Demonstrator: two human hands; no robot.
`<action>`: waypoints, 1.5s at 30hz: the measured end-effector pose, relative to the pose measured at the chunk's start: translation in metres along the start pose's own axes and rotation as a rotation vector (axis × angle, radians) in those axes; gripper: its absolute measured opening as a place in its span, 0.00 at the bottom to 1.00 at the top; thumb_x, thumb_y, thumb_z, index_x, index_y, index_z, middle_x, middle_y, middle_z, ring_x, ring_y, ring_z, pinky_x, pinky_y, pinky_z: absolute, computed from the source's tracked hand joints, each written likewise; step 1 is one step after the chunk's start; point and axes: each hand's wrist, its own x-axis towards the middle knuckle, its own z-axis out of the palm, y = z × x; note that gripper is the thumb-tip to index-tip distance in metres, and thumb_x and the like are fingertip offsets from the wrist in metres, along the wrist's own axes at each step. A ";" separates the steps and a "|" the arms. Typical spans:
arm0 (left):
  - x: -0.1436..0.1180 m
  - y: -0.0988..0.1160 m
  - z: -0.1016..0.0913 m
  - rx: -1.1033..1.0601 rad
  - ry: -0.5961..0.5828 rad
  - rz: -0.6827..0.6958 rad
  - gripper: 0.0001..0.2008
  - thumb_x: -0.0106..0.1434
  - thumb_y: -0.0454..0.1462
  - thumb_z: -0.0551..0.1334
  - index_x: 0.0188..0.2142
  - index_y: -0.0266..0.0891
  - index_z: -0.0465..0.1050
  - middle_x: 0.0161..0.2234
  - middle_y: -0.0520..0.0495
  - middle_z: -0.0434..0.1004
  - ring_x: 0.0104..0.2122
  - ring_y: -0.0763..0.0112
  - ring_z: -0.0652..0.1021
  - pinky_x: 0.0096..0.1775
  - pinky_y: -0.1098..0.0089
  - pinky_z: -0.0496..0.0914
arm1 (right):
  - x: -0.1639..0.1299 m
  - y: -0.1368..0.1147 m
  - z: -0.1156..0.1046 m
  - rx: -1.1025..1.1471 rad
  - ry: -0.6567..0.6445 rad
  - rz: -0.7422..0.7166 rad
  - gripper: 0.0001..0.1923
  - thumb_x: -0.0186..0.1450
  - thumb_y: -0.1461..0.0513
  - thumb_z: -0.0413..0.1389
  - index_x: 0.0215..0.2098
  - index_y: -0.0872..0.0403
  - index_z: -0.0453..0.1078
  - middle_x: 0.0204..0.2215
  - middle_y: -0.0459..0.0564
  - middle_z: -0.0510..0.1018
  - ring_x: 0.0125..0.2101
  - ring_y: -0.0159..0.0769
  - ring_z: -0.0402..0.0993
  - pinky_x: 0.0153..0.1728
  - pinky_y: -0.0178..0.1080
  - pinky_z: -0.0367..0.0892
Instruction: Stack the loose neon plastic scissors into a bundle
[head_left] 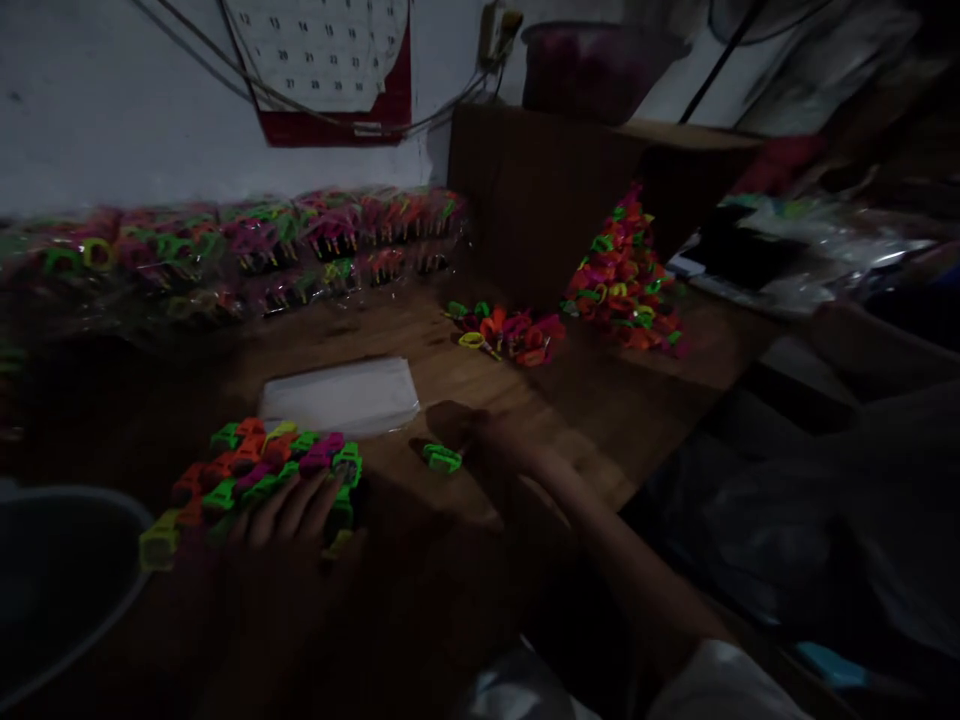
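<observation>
Rows of small neon plastic pieces (259, 462), like toy watches in green, orange, yellow and magenta, stand packed together at the lower left. My left hand (289, 530) lies over their near right side, fingers stretched out and touching them. A single green plastic piece (442, 458) lies on the wooden table (480, 510). Just right of that piece is my right hand (491, 440), low over the tabletop; its fingers are dark and blurred, so their pose does not show. Behind the rows lies a stack of clear plastic bags (341, 395).
Bagged bundles of similar pieces (330, 245) line the wall. A small loose pile (517, 335) and a taller heap (626, 280) lie before a brown box (525, 190), which bears a basin (600, 70). At the lower left is a round tub (142, 510).
</observation>
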 end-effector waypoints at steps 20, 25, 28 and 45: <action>-0.006 0.000 -0.028 -0.134 -0.123 0.076 0.24 0.64 0.43 0.57 0.57 0.38 0.63 0.57 0.41 0.71 0.56 0.52 0.66 0.54 0.51 0.62 | -0.024 -0.186 0.095 1.545 0.368 0.398 0.14 0.53 0.59 0.61 0.37 0.56 0.77 0.32 0.47 0.81 0.33 0.41 0.74 0.35 0.39 0.69; -0.008 -0.002 -0.023 -0.131 -0.100 0.078 0.21 0.62 0.41 0.58 0.55 0.39 0.65 0.56 0.42 0.71 0.56 0.50 0.66 0.55 0.48 0.61 | -0.019 -0.182 0.093 1.460 0.357 0.391 0.13 0.52 0.58 0.59 0.33 0.57 0.77 0.27 0.46 0.80 0.28 0.39 0.71 0.32 0.38 0.68; -0.009 -0.004 -0.021 -0.147 -0.077 0.092 0.22 0.61 0.42 0.59 0.53 0.38 0.66 0.55 0.41 0.72 0.55 0.50 0.66 0.54 0.48 0.61 | -0.018 -0.188 0.096 1.535 0.330 0.382 0.13 0.51 0.57 0.59 0.32 0.57 0.76 0.29 0.47 0.81 0.28 0.38 0.71 0.32 0.38 0.69; -0.007 0.001 -0.020 -0.118 -0.053 0.022 0.29 0.57 0.43 0.60 0.57 0.38 0.61 0.54 0.41 0.73 0.54 0.51 0.68 0.56 0.51 0.59 | -0.025 -0.200 0.099 1.394 0.265 0.358 0.15 0.67 0.57 0.49 0.38 0.51 0.77 0.30 0.47 0.79 0.34 0.38 0.75 0.36 0.36 0.72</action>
